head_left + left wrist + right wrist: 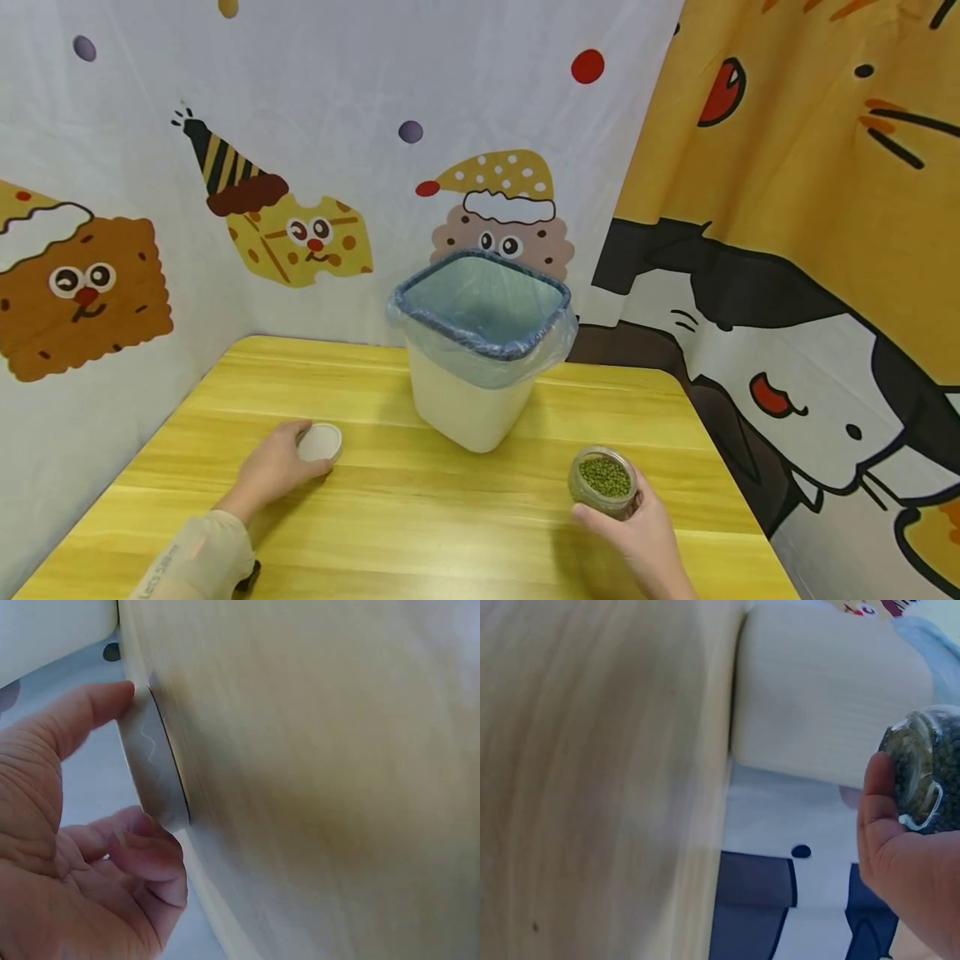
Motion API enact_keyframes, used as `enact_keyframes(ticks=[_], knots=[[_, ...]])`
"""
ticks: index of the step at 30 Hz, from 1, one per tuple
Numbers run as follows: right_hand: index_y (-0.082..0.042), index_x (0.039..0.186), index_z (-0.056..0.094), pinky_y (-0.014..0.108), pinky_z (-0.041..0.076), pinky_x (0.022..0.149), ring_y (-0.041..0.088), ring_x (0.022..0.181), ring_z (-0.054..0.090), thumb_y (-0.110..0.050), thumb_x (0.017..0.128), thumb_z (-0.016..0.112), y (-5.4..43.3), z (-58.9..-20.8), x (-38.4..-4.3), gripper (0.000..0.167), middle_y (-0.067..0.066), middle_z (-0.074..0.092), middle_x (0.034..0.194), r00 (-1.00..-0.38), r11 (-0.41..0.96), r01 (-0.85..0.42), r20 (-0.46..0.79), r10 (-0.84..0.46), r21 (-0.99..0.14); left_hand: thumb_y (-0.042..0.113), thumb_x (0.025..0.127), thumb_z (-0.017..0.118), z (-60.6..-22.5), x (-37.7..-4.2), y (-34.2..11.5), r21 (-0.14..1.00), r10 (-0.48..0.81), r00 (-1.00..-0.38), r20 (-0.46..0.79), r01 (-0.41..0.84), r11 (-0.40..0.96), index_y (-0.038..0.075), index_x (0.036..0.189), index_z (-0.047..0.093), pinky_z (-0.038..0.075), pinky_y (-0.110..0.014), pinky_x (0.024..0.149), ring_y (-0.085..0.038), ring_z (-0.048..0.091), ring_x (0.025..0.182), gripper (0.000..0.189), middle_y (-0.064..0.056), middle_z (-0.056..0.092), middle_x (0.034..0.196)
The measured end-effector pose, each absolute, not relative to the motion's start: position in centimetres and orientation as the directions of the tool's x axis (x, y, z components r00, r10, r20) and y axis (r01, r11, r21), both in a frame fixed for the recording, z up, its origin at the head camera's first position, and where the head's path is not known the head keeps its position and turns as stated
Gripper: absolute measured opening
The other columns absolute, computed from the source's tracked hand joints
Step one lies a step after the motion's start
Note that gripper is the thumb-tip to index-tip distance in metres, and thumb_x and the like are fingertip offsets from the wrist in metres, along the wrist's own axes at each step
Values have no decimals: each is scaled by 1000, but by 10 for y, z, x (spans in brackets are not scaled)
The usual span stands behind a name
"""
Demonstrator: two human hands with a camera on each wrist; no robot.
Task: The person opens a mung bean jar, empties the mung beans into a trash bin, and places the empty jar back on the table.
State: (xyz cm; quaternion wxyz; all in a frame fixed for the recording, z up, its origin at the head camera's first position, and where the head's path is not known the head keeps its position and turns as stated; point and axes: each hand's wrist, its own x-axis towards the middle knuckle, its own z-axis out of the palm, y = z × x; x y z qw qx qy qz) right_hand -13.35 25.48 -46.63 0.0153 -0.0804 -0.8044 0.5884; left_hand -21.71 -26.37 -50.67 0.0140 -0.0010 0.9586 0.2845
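Note:
My left hand (277,467) pinches a round white lid (319,442) by its rim, thumb on one side and fingers on the other. In the left wrist view the lid (154,761) lies flat against the tabletop or very close to it; I cannot tell which. Over the right part of the table, my right hand (641,533) holds a clear jar (576,487) without a lid. Small green beans (604,477), like mung beans, fill much of it. In the right wrist view the jar (915,765) is held up off the table, partly cut off by the frame edge.
A white bin (465,404) stands at the back middle of the table, between the two hands. Its clear liner bag (480,354) folds over a blue rim. The wood-patterned table (420,533) ends at a cartoon-printed curtain (322,100) behind and at the right.

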Motion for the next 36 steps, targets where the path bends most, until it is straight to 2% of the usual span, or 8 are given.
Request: enact_keyframes(ticks=[7,13,19,23,25,28,32,36], knots=[[-16,161,41,17,58,88,-10,103,65,-31,86,93,270,-462,-127,92,16,55,153,-963,313,204,-133,234,-928,61,90,79,-505,-220,-265,495,-45,-998,-37,-57,867,-12,154,44,56,-69,90,-60,59,125,103,-41,47,152],[-17,163,38,21,60,87,-8,99,66,-39,84,93,284,-461,-121,98,16,57,152,-939,288,282,-201,279,-915,49,96,77,-486,-224,-246,414,33,-954,297,160,896,-10,149,52,44,-71,110,-57,50,135,83,-36,53,150],[-18,163,39,22,61,84,-8,95,67,-43,84,93,292,-460,-117,99,16,59,150,-921,280,317,-224,318,-906,48,99,76,-442,-234,-204,257,209,-736,644,465,847,-3,151,55,41,-66,118,-49,49,145,75,-25,58,153],[-18,163,39,22,61,83,-8,94,67,-41,83,93,294,-459,-116,99,15,59,149,-915,259,323,-230,333,-910,64,106,53,-409,-247,-171,93,305,-527,793,600,794,-2,153,53,34,-57,128,-46,47,150,82,-22,58,154],[-17,163,39,21,61,83,-8,94,67,-40,83,94,295,-458,-116,100,14,59,148,-913,254,324,-230,338,-911,68,108,42,-392,-256,-156,27,351,-464,813,632,774,-3,153,52,30,-54,132,-46,46,151,85,-22,58,154],[-15,163,39,21,60,82,-8,94,67,-40,83,94,296,-458,-116,100,16,58,150,-913,262,322,-226,339,-910,71,108,31,-371,-273,-138,8,401,-471,785,656,755,-3,153,52,27,-55,133,-44,43,154,89,-21,58,155],[-13,163,38,21,60,82,-5,96,66,-42,84,93,299,-459,-118,100,18,56,152,-915,279,327,-229,331,-903,76,105,20,-359,-293,-124,61,425,-545,723,663,747,-1,148,58,27,-55,133,-41,47,152,96,-19,63,149],[-15,163,37,22,60,84,-4,98,67,-40,85,92,303,-458,-120,99,12,59,147,-916,254,324,-235,325,-911,76,105,19,-361,-306,-115,73,436,-522,733,698,713,1,122,70,43,-54,119,-39,65,123,92,-17,74,120]])
